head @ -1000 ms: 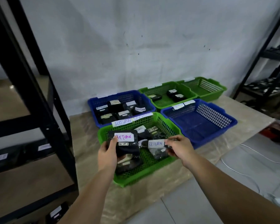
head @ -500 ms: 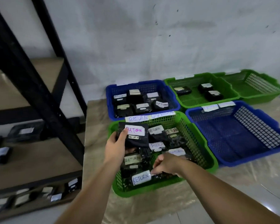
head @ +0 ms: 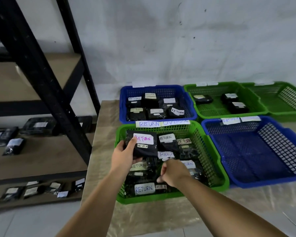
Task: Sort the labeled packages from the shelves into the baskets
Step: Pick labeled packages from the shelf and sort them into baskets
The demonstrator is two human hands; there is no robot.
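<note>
Head view: right hand (head: 173, 173) fingers hidden (curled under) over green basket (head: 217, 170).

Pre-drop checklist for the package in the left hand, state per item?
1. Left hand grips package: ok.
2. Package label reads RETURN: ok.
3. Near green basket tag reads RETURN: ok.
4. Package is over that basket: ok.
5. Right hand out of the drop spot: not ok, it is low inside the basket.
6. Right hand holds nothing: cannot tell.
</note>
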